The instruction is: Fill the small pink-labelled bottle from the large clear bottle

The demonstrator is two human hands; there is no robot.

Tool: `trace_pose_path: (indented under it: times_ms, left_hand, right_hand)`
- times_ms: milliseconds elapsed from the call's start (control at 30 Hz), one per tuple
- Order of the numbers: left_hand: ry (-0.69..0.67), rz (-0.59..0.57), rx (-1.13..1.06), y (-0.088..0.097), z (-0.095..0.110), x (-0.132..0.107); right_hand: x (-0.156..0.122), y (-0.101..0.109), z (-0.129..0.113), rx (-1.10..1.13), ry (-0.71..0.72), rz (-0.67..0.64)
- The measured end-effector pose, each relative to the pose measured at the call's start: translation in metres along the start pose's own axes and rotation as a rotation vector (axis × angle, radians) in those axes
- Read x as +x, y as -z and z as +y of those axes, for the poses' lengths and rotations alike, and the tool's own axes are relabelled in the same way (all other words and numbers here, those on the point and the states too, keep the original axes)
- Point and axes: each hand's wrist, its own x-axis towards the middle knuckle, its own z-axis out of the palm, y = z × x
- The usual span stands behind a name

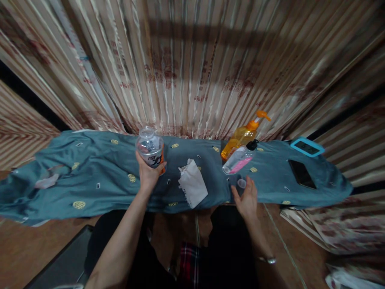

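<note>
My left hand (148, 173) is wrapped round a clear plastic bottle (149, 147) with a dark and orange label, held upright on the blue-grey cloth (99, 176). My right hand (247, 197) hovers open, fingers spread, just below a small round cap (241, 183) lying on the cloth. Behind the cap stand a clear bottle with pink liquid and a black top (239, 160) and an orange pump bottle (242, 136). A crumpled white tissue (192, 182) lies between my hands.
A black phone (301, 173) lies on the cloth at the right, with a blue-framed device (307, 147) beyond it. Striped curtains (192, 68) hang right behind the covered surface. My dark-clothed legs and the brown floor are below.
</note>
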Motion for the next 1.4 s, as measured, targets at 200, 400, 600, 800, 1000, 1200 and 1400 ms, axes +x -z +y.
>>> trace_pose_path:
  times_ms: [200,400,600,800,1000,1200,1400]
  left_hand:
    - [0.094,-0.026,0.071,0.008,0.010,-0.015]
    - [-0.040,-0.050,0.083,0.009,0.002,-0.039]
    - [-0.160,-0.116,0.098,0.008,-0.004,-0.045]
    - [-0.308,-0.201,0.142,0.008,0.000,-0.047]
    - [-0.417,-0.194,0.171,0.001,-0.005,-0.050]
    - [-0.475,-0.215,0.192,-0.002,-0.006,-0.052]
    - [-0.476,-0.249,0.192,-0.001,-0.003,-0.052]
  right_hand:
    - [0.025,-0.005,0.025,-0.035,-0.085,-0.106]
    - [0.017,0.015,-0.034,0.108,-0.061,-0.233]
    - [0.058,0.028,-0.150,0.344,0.235,-0.434]
    - [0.120,0.050,-0.215,0.338,0.547,-0.511]
    - [0.135,0.082,-0.225,0.236,0.772,-0.619]
    - [0.147,0.096,-0.226,0.139,0.916,-0.682]
    - [0.149,0.099,-0.234,0.043,1.009,-0.754]
